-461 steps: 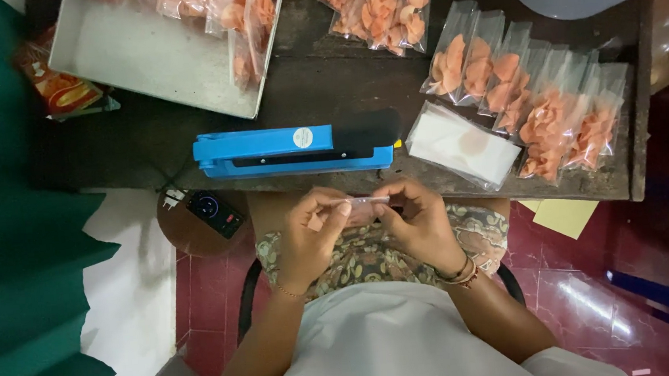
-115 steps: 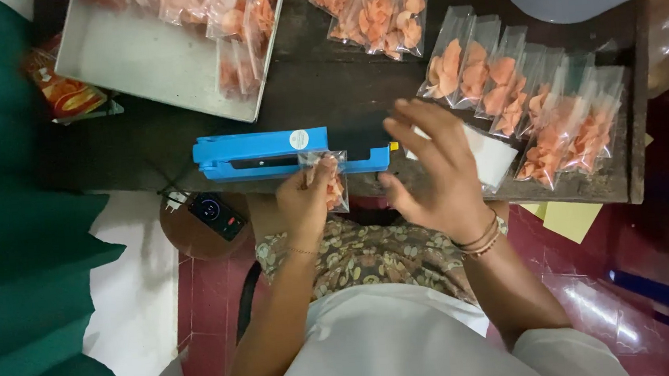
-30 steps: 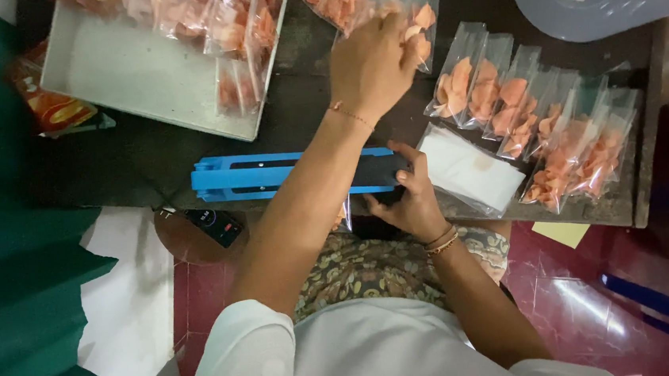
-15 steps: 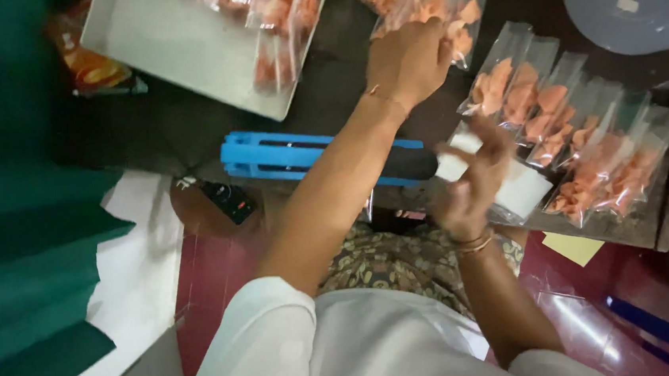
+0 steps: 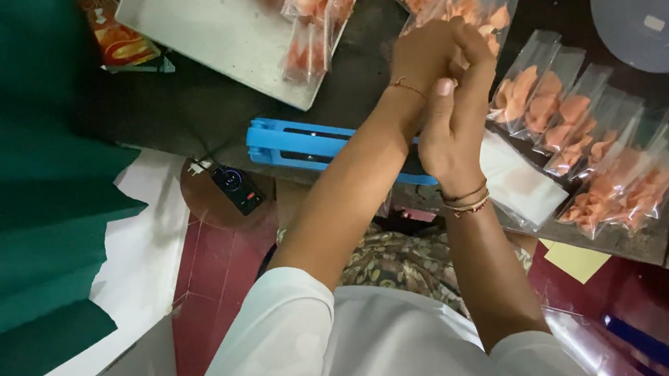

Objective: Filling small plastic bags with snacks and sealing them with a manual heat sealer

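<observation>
My left hand [image 5: 422,52] reaches across the dark table [image 5: 186,116] with its back to the camera, fingers curled onto a clear bag of orange crackers [image 5: 488,10] at the far side. My right hand [image 5: 452,119] is raised right beside it, fingers stretched up against the left hand and the same bag. Under both forearms lies the blue heat sealer [image 5: 303,141] with its black handle end hidden by my arms. What my left fingers pinch is hidden.
A metal tray [image 5: 219,30] with filled bags sits far left. A row of filled cracker bags [image 5: 585,132] and a stack of empty clear bags [image 5: 521,185] lie at the right. A translucent lid [image 5: 647,16], a black plug device [image 5: 237,189] and green cloth [image 5: 25,204] surround the table.
My right hand left the sealer handle and the empty bags and rose to join my left hand at the far cracker bags. The view shifted left and tilted.
</observation>
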